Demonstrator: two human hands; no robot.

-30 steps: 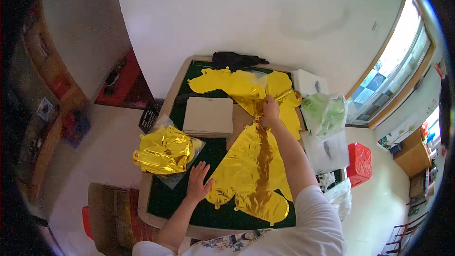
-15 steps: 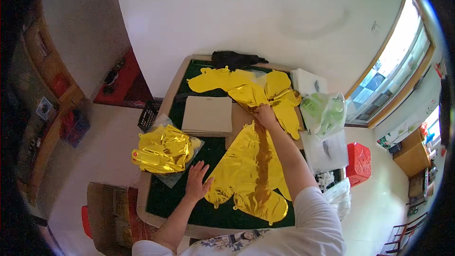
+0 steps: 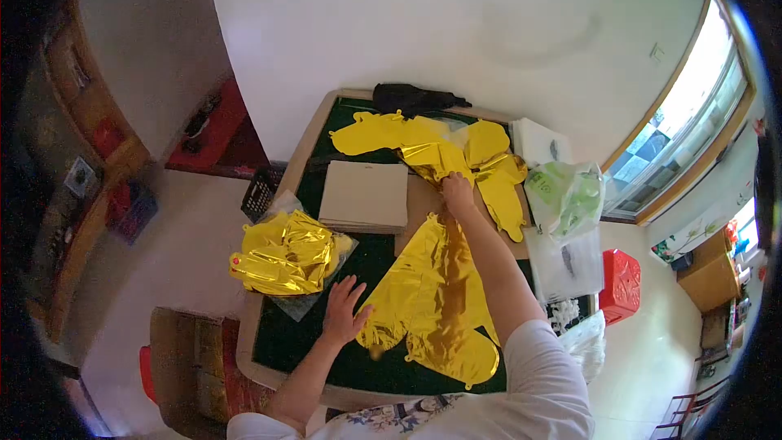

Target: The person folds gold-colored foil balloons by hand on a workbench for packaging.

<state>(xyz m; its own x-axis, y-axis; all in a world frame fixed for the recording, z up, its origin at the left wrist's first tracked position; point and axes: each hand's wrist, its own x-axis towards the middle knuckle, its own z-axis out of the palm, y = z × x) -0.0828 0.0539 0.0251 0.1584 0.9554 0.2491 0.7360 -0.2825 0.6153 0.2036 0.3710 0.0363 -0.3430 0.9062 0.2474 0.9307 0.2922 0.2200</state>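
A flat, uninflated gold foil balloon (image 3: 436, 301) lies across the near half of the table. My left hand (image 3: 345, 311) is open, fingers spread, beside its left edge and over the green tabletop. Further off, my right hand (image 3: 459, 192) reaches forward, its fingers closed on the near edge of another gold foil balloon (image 3: 432, 160) in the far pile. The fingertips are partly hidden by the hand. More flat gold foil (image 3: 498, 195) spreads to the right of that hand.
A stack of pale card sheets (image 3: 364, 195) lies left of centre. Folded gold balloons (image 3: 287, 254) in a clear bag sit at the table's left edge. Plastic bags (image 3: 562, 200) line the right side, near a red stool (image 3: 619, 285). An open cardboard box (image 3: 183, 371) stands lower left.
My right hand has moved slightly forward at the far gold foil. My left hand stays open in nearly the same place. The whole view has shifted a little.
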